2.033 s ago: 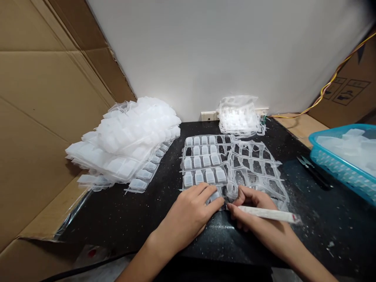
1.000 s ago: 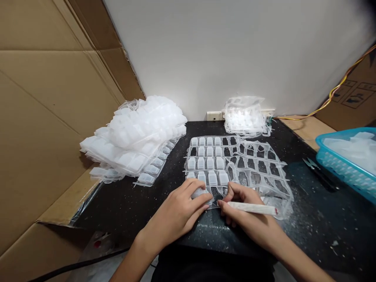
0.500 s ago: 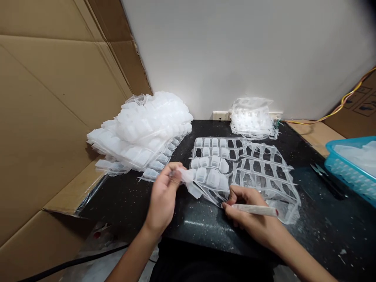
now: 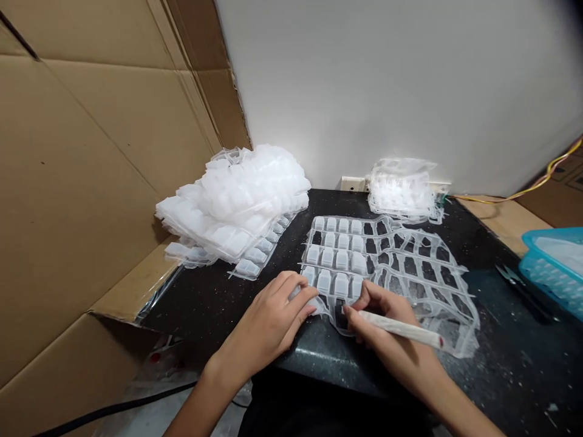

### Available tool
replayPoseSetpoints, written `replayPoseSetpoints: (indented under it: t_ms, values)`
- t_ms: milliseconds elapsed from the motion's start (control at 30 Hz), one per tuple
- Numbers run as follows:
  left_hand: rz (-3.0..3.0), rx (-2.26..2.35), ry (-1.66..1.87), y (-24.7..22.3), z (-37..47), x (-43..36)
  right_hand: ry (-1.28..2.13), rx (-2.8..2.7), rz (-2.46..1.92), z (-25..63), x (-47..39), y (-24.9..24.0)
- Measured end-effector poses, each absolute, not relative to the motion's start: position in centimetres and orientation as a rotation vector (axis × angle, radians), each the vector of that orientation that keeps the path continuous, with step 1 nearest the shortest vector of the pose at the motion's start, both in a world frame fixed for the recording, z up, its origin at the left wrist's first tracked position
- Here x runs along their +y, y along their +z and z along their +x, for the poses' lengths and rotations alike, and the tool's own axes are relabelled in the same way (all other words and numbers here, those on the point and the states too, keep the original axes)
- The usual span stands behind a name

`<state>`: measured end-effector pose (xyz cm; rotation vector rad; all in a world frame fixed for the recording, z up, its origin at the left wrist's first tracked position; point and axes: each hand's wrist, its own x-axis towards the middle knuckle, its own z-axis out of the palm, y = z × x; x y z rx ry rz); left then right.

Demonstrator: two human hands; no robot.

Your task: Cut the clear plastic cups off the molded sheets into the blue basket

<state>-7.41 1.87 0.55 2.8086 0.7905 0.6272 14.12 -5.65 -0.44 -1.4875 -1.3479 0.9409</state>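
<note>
A translucent sheet [image 4: 410, 267] lies on the black table, its left part filled with rows of whitish pieces and its right part mostly open cells. My left hand [image 4: 277, 309] presses on the sheet's near left corner, fingers bent and closed over its edge. In my right hand [image 4: 385, 321], closed in a pinch, is a whitish pen-like tool [image 4: 405, 329] with a reddish end. Its tip is hidden by the fingers beside the near edge of the sheet.
A tall pile of white sheets [image 4: 246, 194] stands at the left; a smaller stack [image 4: 401, 188] is near the wall. Dark tweezers [image 4: 526, 294] and a blue basket [image 4: 553, 267] lie right. Cardboard [image 4: 91, 152] borders the left side.
My left hand has let down the raised corner and lies lower, further right over it. The sheet is flatter. My right hand still holds the tool. The view has shifted slightly.
</note>
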Motion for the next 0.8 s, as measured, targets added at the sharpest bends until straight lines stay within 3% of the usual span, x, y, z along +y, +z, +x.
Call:
replayPoseSetpoints:
  t_ms: [167, 567, 800]
  values:
    - [2.946, 0.791, 0.564, 0.1, -7.2, 1.9, 0.825, -1.328, -1.562, 14.2, -6.2, 0.4]
    - [2.758, 0.609, 0.286, 5.3, -7.9, 2.9, 1.075, -1.268, -1.461, 13.5, -6.1, 0.1]
    - [2.723, 0.775, 0.369, 4.6, -7.6, 3.3, 1.163, -1.253, -1.445, 13.3, -6.8, -0.7]
